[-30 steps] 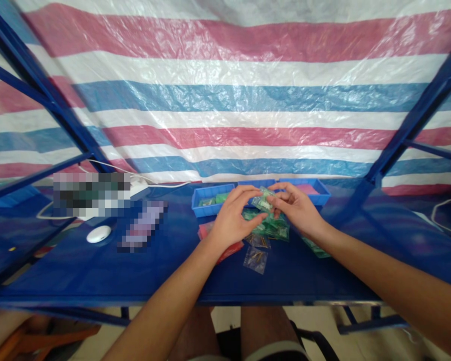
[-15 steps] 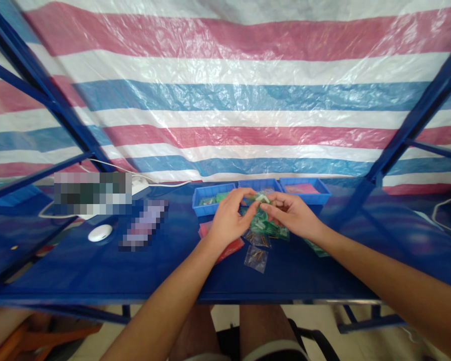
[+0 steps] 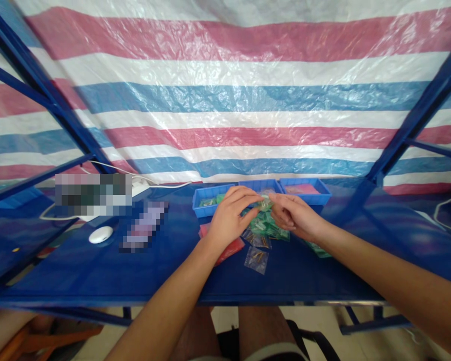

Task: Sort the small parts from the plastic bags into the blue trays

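Between my two hands is a small green-tinted plastic bag (image 3: 264, 204) with pale bits in it. My left hand (image 3: 231, 218) holds its left side with thumb and fingers. At its upper right edge, my right hand (image 3: 295, 215) pinches it, the other fingers curled in. Below lies a pile of green bags (image 3: 268, 228) on the blue table (image 3: 304, 281). Nearer me are clear bags of brass-coloured pieces (image 3: 256, 259). Red bags (image 3: 229, 249) lie partly under my left wrist.
Behind my hands stand three blue bins: a left bin (image 3: 201, 210), a middle bin (image 3: 257, 184) and a right bin (image 3: 323, 194) with pink bags. More green bags (image 3: 317, 249) lie under my right forearm. On the left are a white oval object (image 3: 100, 234) and a blurred-out phone-like shape (image 3: 145, 225).
My right hand has turned and shifted slightly, its fingers now curled more tightly at the bag's edge. The small bag hangs a little lower between my hands. My left hand has barely moved.
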Demonstrator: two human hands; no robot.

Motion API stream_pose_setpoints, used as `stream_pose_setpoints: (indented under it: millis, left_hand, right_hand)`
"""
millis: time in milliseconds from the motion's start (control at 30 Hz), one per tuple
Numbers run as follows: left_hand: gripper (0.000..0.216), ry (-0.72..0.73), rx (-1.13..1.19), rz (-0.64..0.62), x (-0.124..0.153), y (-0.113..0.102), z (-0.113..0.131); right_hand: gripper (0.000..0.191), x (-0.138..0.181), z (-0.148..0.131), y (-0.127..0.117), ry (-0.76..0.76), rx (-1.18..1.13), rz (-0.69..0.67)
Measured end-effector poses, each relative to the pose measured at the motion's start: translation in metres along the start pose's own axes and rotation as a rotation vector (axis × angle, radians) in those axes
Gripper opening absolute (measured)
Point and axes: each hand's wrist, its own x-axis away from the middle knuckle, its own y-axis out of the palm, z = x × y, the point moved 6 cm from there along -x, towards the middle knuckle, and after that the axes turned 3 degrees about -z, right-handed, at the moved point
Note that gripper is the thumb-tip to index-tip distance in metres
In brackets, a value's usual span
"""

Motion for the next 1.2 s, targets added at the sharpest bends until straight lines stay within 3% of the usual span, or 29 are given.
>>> stream_pose_setpoints:
  millis: [167,267,400,700,867,1000,1100,1200]
  left_hand:
    - [0.025,-0.139,-0.117,0.036,0.004,-0.01,-0.012]
    - [0.042,-0.312,-0.294,0.048,0.009,-0.026,-0.03]
    - [0.037,-0.504,-0.457,0.043,0.015,-0.049,-0.054]
    - [0.028,-0.736,-0.679,-0.152,0.03,-0.058,-0.082]
    - [0.024,-0.794,-0.676,-0.168,0.039,-0.061,-0.092]
    - [0.021,-0.767,-0.689,-0.072,0.042,-0.07,-0.091]
    - [0.017,-0.701,-0.653,-0.006,0.04,-0.073,-0.087]
    - [0.015,-0.604,-0.593,0.018,0.032,-0.069,-0.082]
  right_hand:
    - [0.044,-0.004,0.002,-0.01,-0.014,-0.011,0.089]
    - [0.043,-0.006,0.005,-0.015,-0.03,0.036,0.118]
    - [0.042,-0.005,0.006,-0.018,-0.045,0.115,0.119]
    - [0.041,-0.005,0.006,-0.019,-0.062,0.233,0.077]
    - [0.041,-0.006,0.008,-0.02,-0.052,0.277,0.069]
    - [0.041,-0.001,0.004,-0.014,-0.08,0.477,0.054]
    - [0.033,0.006,-0.012,-0.002,-0.282,0.844,0.031]
    - [0.018,0.013,-0.021,0.015,-0.505,1.134,-0.079]
